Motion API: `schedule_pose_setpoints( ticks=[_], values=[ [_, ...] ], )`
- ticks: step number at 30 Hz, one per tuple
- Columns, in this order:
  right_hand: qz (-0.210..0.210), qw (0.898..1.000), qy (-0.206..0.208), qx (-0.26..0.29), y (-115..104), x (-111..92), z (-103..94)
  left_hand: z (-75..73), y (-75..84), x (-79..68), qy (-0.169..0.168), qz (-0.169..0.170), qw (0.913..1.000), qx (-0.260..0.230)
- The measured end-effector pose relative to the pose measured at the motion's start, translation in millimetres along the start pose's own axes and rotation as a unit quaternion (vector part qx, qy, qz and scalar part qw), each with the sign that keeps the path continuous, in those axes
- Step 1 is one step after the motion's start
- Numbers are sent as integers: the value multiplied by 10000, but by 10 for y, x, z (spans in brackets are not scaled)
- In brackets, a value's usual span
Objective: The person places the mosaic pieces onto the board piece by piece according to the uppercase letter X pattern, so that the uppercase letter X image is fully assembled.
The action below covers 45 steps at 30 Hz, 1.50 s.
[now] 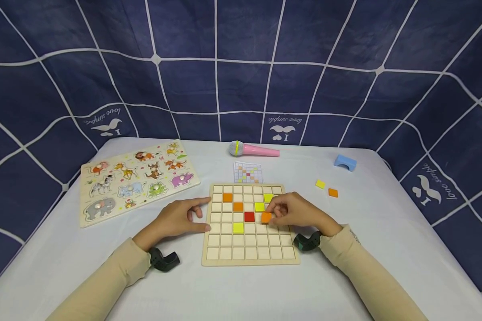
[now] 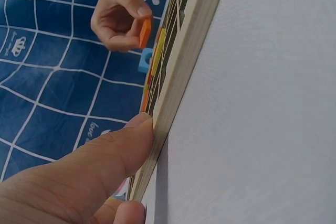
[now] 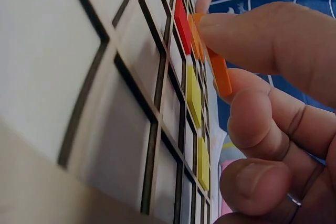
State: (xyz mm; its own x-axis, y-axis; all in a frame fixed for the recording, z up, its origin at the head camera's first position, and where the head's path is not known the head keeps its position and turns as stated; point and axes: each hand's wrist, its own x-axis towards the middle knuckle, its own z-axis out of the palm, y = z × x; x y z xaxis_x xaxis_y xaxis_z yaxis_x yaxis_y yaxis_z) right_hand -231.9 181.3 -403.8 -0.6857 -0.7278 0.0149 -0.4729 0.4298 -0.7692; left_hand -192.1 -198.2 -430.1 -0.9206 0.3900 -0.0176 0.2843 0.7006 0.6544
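Observation:
Between thumb and fingers my right hand pinches an orange square tile, held tilted above the board in the right wrist view. The wooden grid board lies flat on the table. My left hand touches the board's left edge with thumb and index fingertips, spread apart. Seated in the grid are two orange tiles, the lower one beside a red tile, and yellow tiles, one left of centre and one near my right fingers. The cell under the pinched tile is hidden.
A printed grid pattern card lies behind the board, with a pink toy microphone beyond. An animal puzzle board sits at left. At right are a loose yellow tile, an orange tile and a blue arch block.

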Motion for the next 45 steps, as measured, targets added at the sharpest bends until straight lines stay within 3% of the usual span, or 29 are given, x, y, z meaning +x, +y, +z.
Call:
schedule_pose_setpoints(
  ticks=[23, 45],
  values=[
    [-66, 9986, -495, -165, -112, 24, 121, -11, -15, 0, 27, 64, 10000, 32],
    [-41, 9982, -502, -339, -127, 15, 130, -7, -14, 0, 25, 88, 10000, -11]
  ],
)
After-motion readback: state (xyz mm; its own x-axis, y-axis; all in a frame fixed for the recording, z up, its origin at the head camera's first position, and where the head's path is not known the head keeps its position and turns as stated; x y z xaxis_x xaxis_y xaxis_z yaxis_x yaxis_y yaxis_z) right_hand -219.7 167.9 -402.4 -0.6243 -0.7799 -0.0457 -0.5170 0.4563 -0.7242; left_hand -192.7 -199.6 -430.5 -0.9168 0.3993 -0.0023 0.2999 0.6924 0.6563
